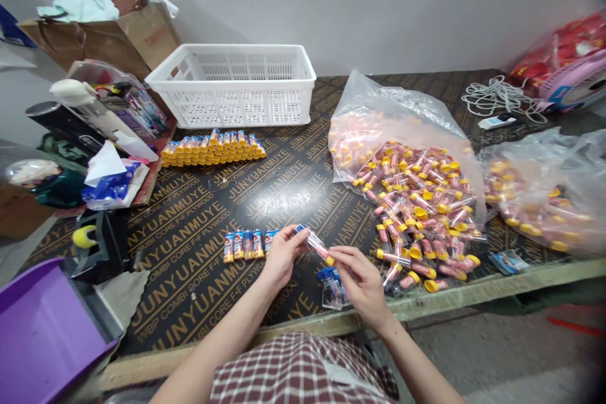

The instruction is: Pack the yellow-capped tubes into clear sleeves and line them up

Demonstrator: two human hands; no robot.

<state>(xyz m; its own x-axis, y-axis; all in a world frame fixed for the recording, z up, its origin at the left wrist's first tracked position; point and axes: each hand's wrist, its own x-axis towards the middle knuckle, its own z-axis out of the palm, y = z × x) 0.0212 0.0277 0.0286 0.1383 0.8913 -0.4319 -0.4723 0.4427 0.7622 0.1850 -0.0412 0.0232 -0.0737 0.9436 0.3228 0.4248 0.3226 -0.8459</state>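
Between my two hands is a small clear tube with a yellow cap and a pink inner part. My left hand pinches its upper left end, where a bit of blue shows. The fingers of my right hand close on the yellow cap at the other end. A short row of blue-wrapped tubes lies left of my left hand, partly hidden by it. Under my right hand sit some blue and clear wrappers. To the right spreads a big heap of pink tubes with yellow caps.
A white plastic basket stands at the back, with stacked blue-and-yellow tubes before it. Clear bags hold more tubes. A tape dispenser and purple dustpan are at left; a pink fan and white cable at right.
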